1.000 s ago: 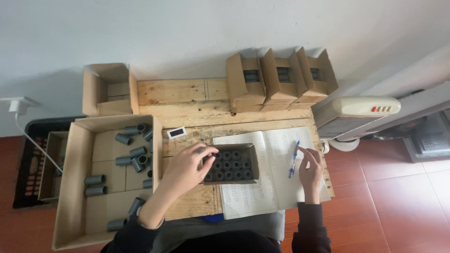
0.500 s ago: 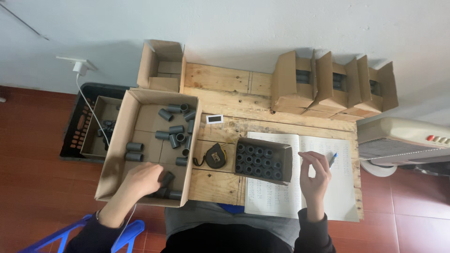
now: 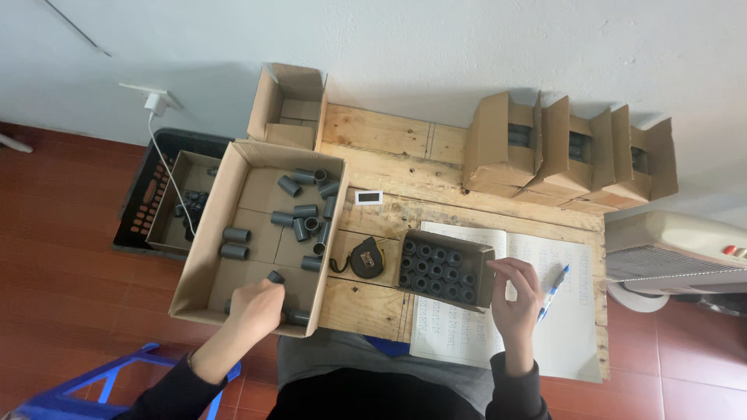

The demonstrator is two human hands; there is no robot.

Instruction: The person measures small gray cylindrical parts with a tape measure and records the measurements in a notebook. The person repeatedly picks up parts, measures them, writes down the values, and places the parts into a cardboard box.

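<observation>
**Two hands split between the supply carton and the packing box**

Two cardboard containers are in use on the wooden pallet table [image 3: 389, 132]. All places below are given relative to the small packing box [image 3: 445, 268], which stands near the table's front edge on an open ruled notebook [image 3: 545, 311].

- Left hand [image 3: 255, 305]: half a second ago it was already in the large open carton [image 3: 261, 233] well to the left of the packing box; a second ago it was at the packing box itself. It is now seen at the carton's near wall, fingers curled down over loose grey pipe couplings [image 3: 299, 218]. Whether a coupling is actually gripped cannot be told; one dark coupling [image 3: 275, 276] shows just above the knuckles.
- Right hand [image 3: 515, 299]: touching the right wall of the packing box, fingers bent and resting on the cardboard, a blue pen [image 3: 553, 292] just beside it.
- Packing box contents: upright grey couplings in tidy rows, nearly full as judged from above.
- A black tape measure [image 3: 364, 258] lies just left of the packing box, between it and the carton.
- Behind the packing box, against the wall, a row of folded cartons [image 3: 572, 152] is seen.

Judgement: the shift from box to carton suggests another coupling is being fetched.
</observation>
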